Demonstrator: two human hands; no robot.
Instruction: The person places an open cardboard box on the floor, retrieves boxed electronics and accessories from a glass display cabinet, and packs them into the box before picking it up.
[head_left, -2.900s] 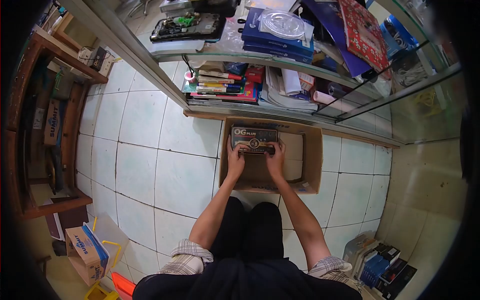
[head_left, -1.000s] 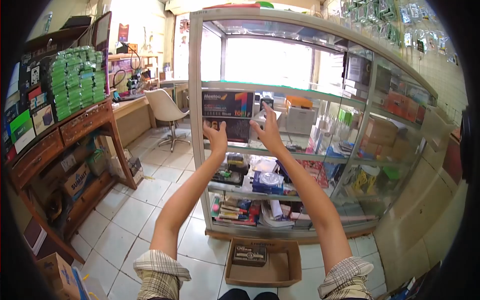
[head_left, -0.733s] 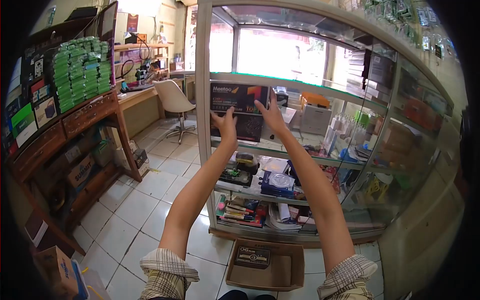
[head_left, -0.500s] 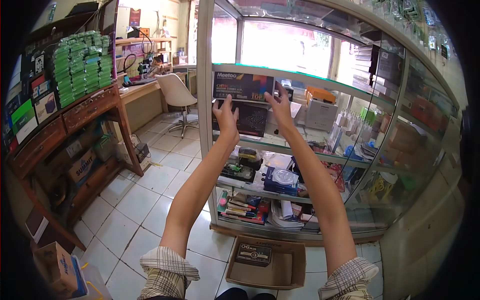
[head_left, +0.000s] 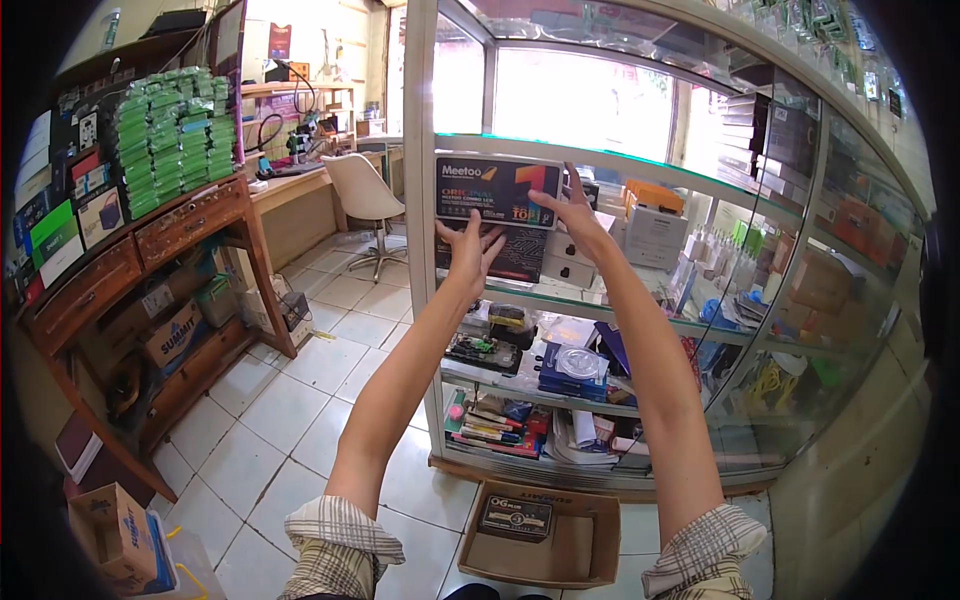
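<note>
Both hands hold a dark Meetoo box at the upper shelf of the glass cabinet. My left hand supports it from below and in front, thumb on its lower front. My right hand grips its right end, thumb on the front face. Right below is another black box on the shelf. White boxes stand beside that one, to its right.
An open cardboard box with a black OG Plus box lies on the floor. A wooden desk with green packets is at left, a white chair behind. Cabinet shelves hold assorted goods.
The Meetoo box looks slightly larger and nearer, its front more fully shown. My right thumb has shifted onto its front. The whole view has moved a little.
</note>
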